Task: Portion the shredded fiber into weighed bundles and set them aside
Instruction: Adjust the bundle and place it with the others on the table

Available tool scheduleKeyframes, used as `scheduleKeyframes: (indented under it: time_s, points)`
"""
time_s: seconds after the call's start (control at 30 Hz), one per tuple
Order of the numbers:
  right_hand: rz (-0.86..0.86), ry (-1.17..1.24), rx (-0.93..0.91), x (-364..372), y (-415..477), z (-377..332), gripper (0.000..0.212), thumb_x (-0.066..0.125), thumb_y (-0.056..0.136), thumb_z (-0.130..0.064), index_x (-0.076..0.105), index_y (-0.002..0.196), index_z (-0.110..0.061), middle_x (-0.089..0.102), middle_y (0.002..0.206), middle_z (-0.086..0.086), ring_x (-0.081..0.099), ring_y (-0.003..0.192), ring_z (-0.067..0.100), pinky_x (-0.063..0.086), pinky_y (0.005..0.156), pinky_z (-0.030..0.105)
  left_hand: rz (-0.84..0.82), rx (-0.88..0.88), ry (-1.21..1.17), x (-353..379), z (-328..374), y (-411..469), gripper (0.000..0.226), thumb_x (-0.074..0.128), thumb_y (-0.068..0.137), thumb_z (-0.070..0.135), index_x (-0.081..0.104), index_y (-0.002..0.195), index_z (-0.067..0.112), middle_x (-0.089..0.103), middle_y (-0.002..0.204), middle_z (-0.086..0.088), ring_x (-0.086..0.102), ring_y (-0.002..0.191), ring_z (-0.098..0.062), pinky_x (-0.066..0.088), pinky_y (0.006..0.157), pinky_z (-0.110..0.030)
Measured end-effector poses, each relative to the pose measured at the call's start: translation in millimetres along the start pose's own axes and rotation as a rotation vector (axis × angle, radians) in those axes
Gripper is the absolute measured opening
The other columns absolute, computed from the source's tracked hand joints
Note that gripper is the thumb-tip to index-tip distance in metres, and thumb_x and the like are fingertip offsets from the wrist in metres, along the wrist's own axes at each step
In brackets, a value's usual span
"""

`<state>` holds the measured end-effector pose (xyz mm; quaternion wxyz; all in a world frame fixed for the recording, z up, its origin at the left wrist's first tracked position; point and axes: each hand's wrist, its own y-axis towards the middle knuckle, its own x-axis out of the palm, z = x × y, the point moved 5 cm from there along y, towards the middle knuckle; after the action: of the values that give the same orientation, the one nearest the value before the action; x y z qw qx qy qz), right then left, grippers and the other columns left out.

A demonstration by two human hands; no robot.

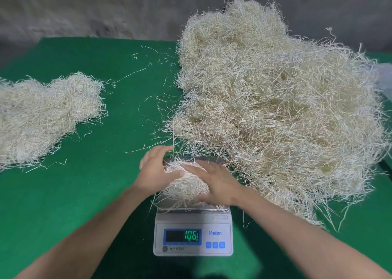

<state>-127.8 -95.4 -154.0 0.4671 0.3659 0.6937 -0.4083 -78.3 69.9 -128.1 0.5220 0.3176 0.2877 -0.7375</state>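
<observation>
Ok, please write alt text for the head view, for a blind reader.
The left hand cups and the right hand presses a fiber bundle on a digital scale. A large fiber heap lies right, a smaller pile left.

- Both bare forearms reach forward and converge at centre.
- Left hand (156, 172): fingers curled round the fiber bundle (186, 188), thumb stretched across it.
- Right hand (214, 183): palm down, fingers straight and spread, pressing on the fiber bundle.

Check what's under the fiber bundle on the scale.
Steel pan of the scale, edges showing front and back. Fiber bundle, left hand and right hand cover its middle.
</observation>
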Motion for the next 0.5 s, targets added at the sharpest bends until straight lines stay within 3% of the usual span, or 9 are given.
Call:
scheduleKeyframes:
  time_s: [0.07, 0.17, 0.23, 0.3, 0.33, 0.4, 0.43, 0.5]
  points:
    - [0.115, 0.04, -0.017, 0, -3, -2, 0.081, 0.064, 0.086, -0.033, 0.013, 0.148, -0.041, 0.037, 0.144, 0.01, 0.038, 0.128, 0.027, 0.032, 0.109, 0.043, 0.031, -0.139, -0.072, 0, -8, -4, 0.09, 0.07, 0.075, 0.053, 0.025, 0.147, 0.023, 0.023, 0.154, 0.005, 0.018, 0.142, -0.017, 0.014, 0.116, -0.05]
    - [0.343, 0.261, 0.012, -27, -5, -2, 0.068, 0.066, 0.081, -0.011, 0.041, 0.14, -0.032, 0.053, 0.127, 0.005, 0.049, 0.115, 0.022, 0.042, 0.1, 0.043, -0.021, -0.287, -0.548, -2, -10, -12, 0.096, 0.052, 0.072, 0.068, 0.017, 0.15, 0.026, 0.019, 0.156, 0.004, 0.017, 0.144, -0.018, 0.012, 0.116, -0.053]
    - [0.52, 0.323, 0.001, -59, -1, -7, 0.068, 0.07, 0.074, -0.002, 0.051, 0.134, -0.028, 0.057, 0.123, 0.01, 0.053, 0.111, 0.027, 0.044, 0.099, 0.043, -0.181, -0.262, -0.967, -2, 8, -8, 0.083, 0.045, 0.074, 0.072, 0.038, 0.142, 0.025, 0.044, 0.145, -0.002, 0.038, 0.135, -0.023, 0.026, 0.11, -0.055]
    - [0.678, 0.227, -0.046, -92, 5, -18, 0.07, 0.072, 0.063, 0.007, 0.059, 0.128, -0.017, 0.059, 0.119, 0.022, 0.056, 0.107, 0.039, 0.046, 0.091, 0.048, -0.377, -0.293, -1.364, -3, 43, 4, 0.07, 0.048, 0.076, 0.071, 0.065, 0.117, 0.017, 0.065, 0.121, -0.011, 0.061, 0.112, -0.029, 0.049, 0.09, -0.055]
    - [0.722, 0.185, -0.064, -105, 9, -23, 0.071, 0.072, 0.061, 0.009, 0.059, 0.127, -0.012, 0.057, 0.121, 0.025, 0.054, 0.109, 0.043, 0.044, 0.092, 0.051, -0.359, -0.345, -1.484, -6, 57, 13, 0.061, 0.051, 0.078, 0.064, 0.072, 0.101, 0.012, 0.069, 0.11, -0.013, 0.067, 0.098, -0.03, 0.055, 0.08, -0.049]
    - [0.725, 0.269, -0.142, -121, 10, -28, 0.072, 0.07, 0.066, 0.0, 0.052, 0.134, -0.017, 0.05, 0.133, 0.018, 0.046, 0.123, 0.036, 0.034, 0.105, 0.049, -0.171, -0.377, -1.605, -19, 72, 34, 0.034, 0.057, 0.087, 0.037, 0.068, 0.087, 0.006, 0.065, 0.094, -0.013, 0.066, 0.08, -0.028, 0.055, 0.068, -0.037]
    - [0.704, 0.433, -0.188, -124, 7, -25, 0.073, 0.069, 0.071, -0.012, 0.043, 0.138, -0.028, 0.045, 0.139, 0.007, 0.041, 0.129, 0.024, 0.032, 0.109, 0.044, -0.058, -0.374, -1.646, -26, 74, 43, 0.021, 0.055, 0.091, 0.023, 0.064, 0.092, 0.004, 0.062, 0.091, -0.013, 0.064, 0.079, -0.028, 0.054, 0.065, -0.036]
    - [0.716, 0.862, -0.148, -123, -3, -18, 0.079, 0.069, 0.072, -0.048, 0.024, 0.137, -0.055, 0.029, 0.144, -0.025, 0.029, 0.135, 0.002, 0.031, 0.109, 0.031, 0.101, -0.339, -1.641, -35, 71, 50, 0.019, 0.05, 0.095, 0.008, 0.061, 0.108, -0.001, 0.065, 0.093, -0.013, 0.066, 0.085, -0.029, 0.057, 0.066, -0.036]
